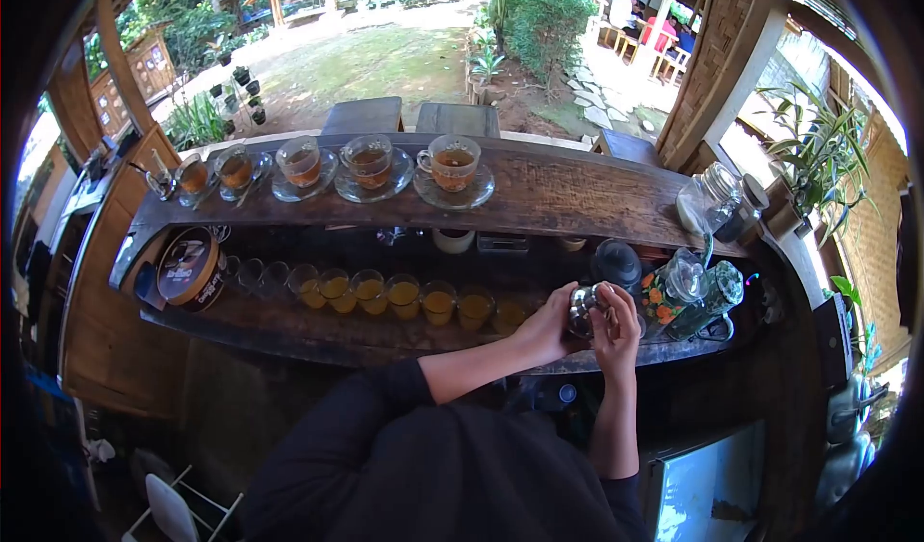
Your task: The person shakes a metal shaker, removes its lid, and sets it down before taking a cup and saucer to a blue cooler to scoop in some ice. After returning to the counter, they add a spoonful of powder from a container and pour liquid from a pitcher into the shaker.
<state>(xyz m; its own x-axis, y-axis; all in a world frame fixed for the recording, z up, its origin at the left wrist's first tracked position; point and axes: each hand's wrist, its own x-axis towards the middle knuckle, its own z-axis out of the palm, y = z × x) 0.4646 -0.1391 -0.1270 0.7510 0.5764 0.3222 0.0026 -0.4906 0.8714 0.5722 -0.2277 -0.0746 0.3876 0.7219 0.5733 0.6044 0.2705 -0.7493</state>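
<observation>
Both hands are together over the right part of the lower counter, around a small shiny metal container [582, 311]. My left hand [547, 328] wraps its left side, fingers closed. My right hand [617, 328] grips it from the right, fingers bent over its top. Whether it has a separate lid I cannot make out. Just right of the hands stand a floral-patterned jar [664, 292] and a green patterned jar [710, 298]. To the left, a row of glasses of yellow-orange drink [404, 296] lines the lower counter, the nearest partly hidden by my left forearm.
Several glass cups of tea [453, 162] on saucers stand along the raised wooden counter [577, 186]. Glass jars [710, 198] stand at its right end. A round brown tub [188, 268] sits at the left of the lower shelf. People [659, 34] sit outside at the back right.
</observation>
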